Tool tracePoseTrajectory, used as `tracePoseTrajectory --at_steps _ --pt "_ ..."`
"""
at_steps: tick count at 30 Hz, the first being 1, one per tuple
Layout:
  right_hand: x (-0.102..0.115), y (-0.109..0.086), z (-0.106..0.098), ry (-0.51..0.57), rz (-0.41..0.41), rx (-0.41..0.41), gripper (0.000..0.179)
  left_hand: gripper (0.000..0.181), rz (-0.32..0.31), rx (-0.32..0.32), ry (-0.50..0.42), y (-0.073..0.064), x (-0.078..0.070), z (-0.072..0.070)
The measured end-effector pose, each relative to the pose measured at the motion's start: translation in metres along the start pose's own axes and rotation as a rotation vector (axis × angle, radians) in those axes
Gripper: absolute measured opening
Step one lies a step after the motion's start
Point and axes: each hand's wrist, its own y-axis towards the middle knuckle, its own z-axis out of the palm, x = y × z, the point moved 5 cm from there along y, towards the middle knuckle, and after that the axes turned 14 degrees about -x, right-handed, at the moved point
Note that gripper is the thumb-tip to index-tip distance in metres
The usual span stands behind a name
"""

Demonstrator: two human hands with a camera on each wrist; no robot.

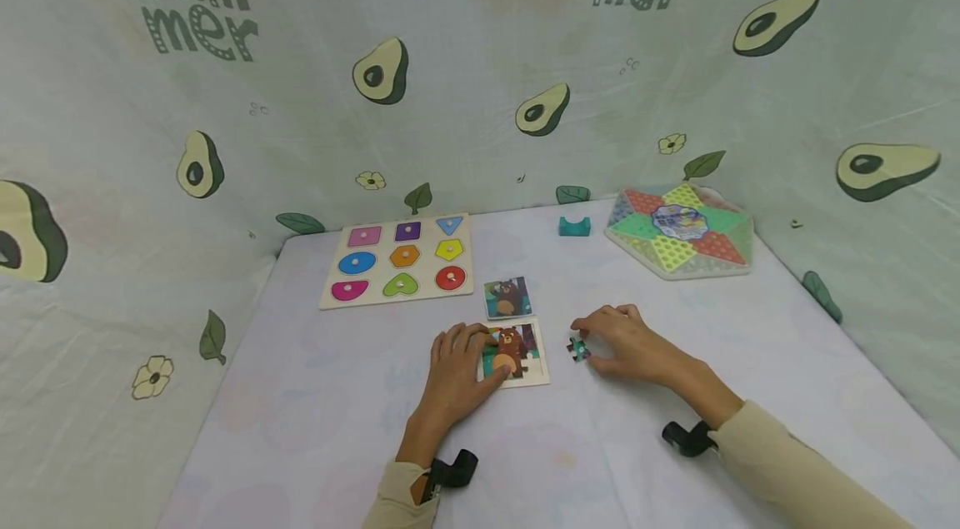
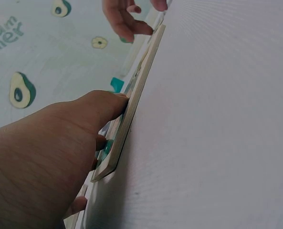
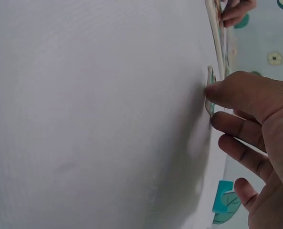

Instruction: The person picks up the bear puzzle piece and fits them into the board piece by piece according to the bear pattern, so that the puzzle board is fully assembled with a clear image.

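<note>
A small framed jigsaw puzzle (image 1: 532, 376) of a brown bear lies on the table, with a gap in the picture at its lower right. My left hand (image 1: 455, 371) rests on its left side, thumb and forefinger touching the top; in the left wrist view the thumb presses near the board's edge (image 2: 140, 86). To the right of the board, my right hand (image 1: 632, 346) pinches a teal and dark jigsaw piece (image 1: 577, 349) between thumb and forefinger, close to the tabletop. The other right fingers are loosely bent. A bear picture card (image 1: 507, 298) lies just behind the puzzle.
At the back left lies a wooden shape board (image 1: 386, 277) with several coloured knobbed shapes. A teal curved block (image 1: 574, 227) stands near the back edge. A hexagonal game board (image 1: 679, 231) with star colours is at the back right, before the printed cloth.
</note>
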Motion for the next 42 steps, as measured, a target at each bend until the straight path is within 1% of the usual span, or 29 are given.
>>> tracePoseTrajectory --at_steps 4,7,11,14,20,26,35,42 --pt "0.001 0.004 0.006 -0.006 -0.024 0.012 0.044 0.051 0.003 0.005 -0.009 0.001 0.001 0.0" --pt "0.003 0.007 0.008 -0.038 -0.058 0.015 0.043 0.051 -0.005 0.01 -0.009 0.0 0.001 -0.001" --pt "0.003 0.009 0.009 -0.106 -0.108 -0.009 0.044 0.051 -0.007 0.01 -0.012 0.0 0.001 -0.002" --pt "0.004 0.008 0.008 -0.13 -0.133 -0.037 0.043 0.051 -0.003 0.01 -0.011 0.0 0.0 -0.002" --pt "0.008 0.008 0.004 -0.104 -0.16 -0.082 0.041 0.051 0.003 0.003 -0.019 0.001 -0.002 -0.003" --pt "0.017 0.013 0.003 -0.048 -0.19 -0.121 0.04 0.05 -0.001 -0.009 -0.027 0.0 0.001 -0.001" --pt "0.032 0.019 0.004 -0.018 -0.195 -0.106 0.038 0.05 0.003 -0.023 -0.041 -0.001 0.001 -0.002" --pt "0.037 0.022 0.009 -0.025 -0.203 -0.098 0.038 0.049 0.005 -0.021 -0.042 -0.001 -0.001 -0.003"
